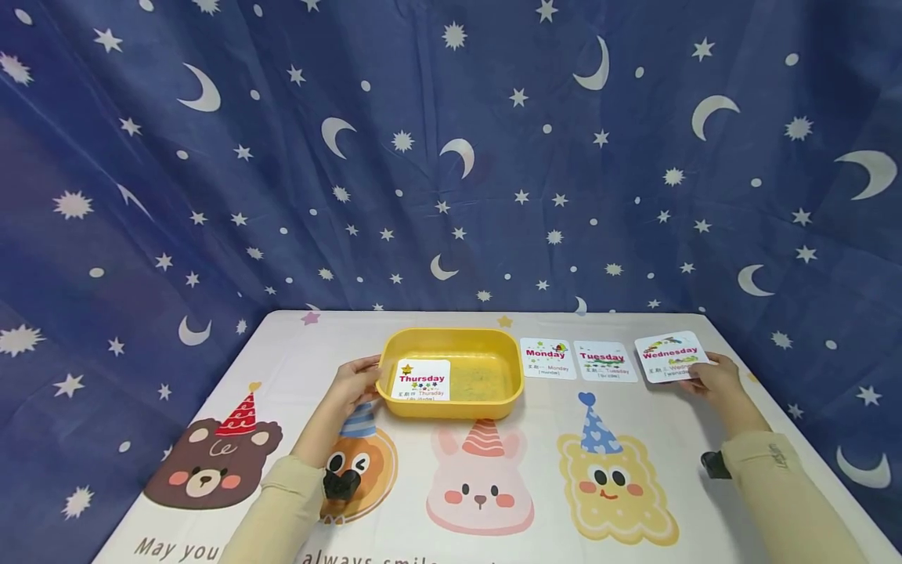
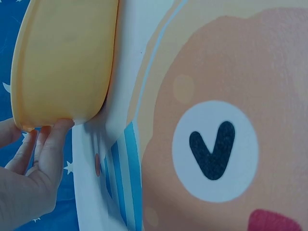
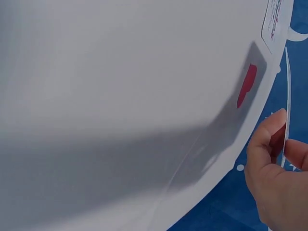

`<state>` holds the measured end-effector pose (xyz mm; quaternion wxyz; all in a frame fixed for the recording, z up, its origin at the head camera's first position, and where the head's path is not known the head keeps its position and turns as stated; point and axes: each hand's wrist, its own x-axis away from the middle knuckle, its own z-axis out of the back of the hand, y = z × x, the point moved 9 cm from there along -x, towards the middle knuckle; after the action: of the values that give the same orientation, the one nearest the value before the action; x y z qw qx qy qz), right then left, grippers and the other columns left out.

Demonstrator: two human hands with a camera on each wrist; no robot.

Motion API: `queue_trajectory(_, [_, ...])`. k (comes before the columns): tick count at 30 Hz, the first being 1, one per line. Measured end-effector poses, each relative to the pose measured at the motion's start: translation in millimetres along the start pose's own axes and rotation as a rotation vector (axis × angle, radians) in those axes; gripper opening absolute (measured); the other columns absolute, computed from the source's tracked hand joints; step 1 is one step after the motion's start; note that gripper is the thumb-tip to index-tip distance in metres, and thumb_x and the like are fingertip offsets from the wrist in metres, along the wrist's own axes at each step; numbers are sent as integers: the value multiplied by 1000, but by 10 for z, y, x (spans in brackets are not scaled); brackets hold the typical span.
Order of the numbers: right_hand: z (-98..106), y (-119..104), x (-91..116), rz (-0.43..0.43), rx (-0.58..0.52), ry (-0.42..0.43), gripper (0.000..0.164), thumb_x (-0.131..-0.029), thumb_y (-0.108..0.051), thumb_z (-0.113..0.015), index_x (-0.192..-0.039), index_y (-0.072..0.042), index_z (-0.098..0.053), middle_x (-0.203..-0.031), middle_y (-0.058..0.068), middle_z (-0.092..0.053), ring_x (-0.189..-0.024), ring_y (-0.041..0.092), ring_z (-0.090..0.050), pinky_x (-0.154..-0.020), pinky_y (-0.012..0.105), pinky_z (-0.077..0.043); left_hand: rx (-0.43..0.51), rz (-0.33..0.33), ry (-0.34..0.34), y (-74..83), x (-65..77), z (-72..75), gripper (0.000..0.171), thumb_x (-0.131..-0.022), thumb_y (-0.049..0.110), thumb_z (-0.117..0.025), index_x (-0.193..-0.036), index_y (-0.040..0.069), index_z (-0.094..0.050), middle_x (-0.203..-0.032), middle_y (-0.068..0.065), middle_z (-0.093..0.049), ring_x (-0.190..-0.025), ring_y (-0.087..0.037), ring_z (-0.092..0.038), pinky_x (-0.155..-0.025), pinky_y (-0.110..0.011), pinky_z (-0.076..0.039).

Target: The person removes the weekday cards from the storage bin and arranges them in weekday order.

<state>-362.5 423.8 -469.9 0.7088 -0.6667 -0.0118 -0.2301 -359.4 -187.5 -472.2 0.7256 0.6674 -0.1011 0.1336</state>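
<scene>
At the left end of a yellow plastic tray (image 1: 451, 410), my left hand (image 1: 358, 381) grips the rim. In the left wrist view its thumb and fingertips (image 2: 61, 123) meet the tray's end. A white "Thursday" card (image 1: 420, 381) lies inside, toward the tray's left side. My right hand (image 1: 717, 384) pinches a "Wednesday" card (image 1: 662, 352) by its lower right corner. The right wrist view has this card (image 3: 288, 86) edge-on between thumb and fingers, its shadow falling on the tabletop.
Right of the tray, a "Monday" card (image 1: 547, 359) and a "Tuesday" card (image 1: 606, 362) lie side by side. The white table cover (image 1: 550, 470) carries cartoon animals and lettering. Behind it hangs a blue curtain (image 1: 451, 157) with moons and stars.
</scene>
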Motion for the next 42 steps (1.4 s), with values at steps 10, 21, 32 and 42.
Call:
queue_trajectory(10, [67,104,-215,4,37,118,76,-77,14,-41,-145,11,-9,-63,-5,-47,-49,4,-53,-49,19,-54,-6,6,6,-5,-2,6,45,-96,4,-48,-140,-1,-40,-134,-23,-45,-76,-12,-58,-72,-27,-59])
queue_trajectory(21, [80,113,-212,55,315,257,67,-78,5,-57,-135,19,-25,-103,30,-51,-74,22,-58,-57,20,-54,2,-16,-1,3,-4,3,44,-96,3,-47,-139,-3,-40,-132,-24,-45,-74,-12,-58,-71,-27,-59])
queue_trajectory(32, [-14,53,-86,-14,661,348,61,-82,-11,-63,-125,21,-35,-124,38,-33,-111,46,-36,-99,49,-38,-5,-2,9,10,-21,-1,44,-95,4,-47,-139,-1,-42,-132,-22,-46,-76,-12,-58,-69,-24,-58])
queue_trajectory(42, [-74,70,-58,-97,758,301,67,-87,-17,-57,-130,22,-24,-135,40,-17,-118,48,-34,-102,48,-42,6,-15,-7,22,2,-8,45,-96,3,-47,-139,-3,-40,-133,-24,-45,-74,-12,-58,-66,-22,-57])
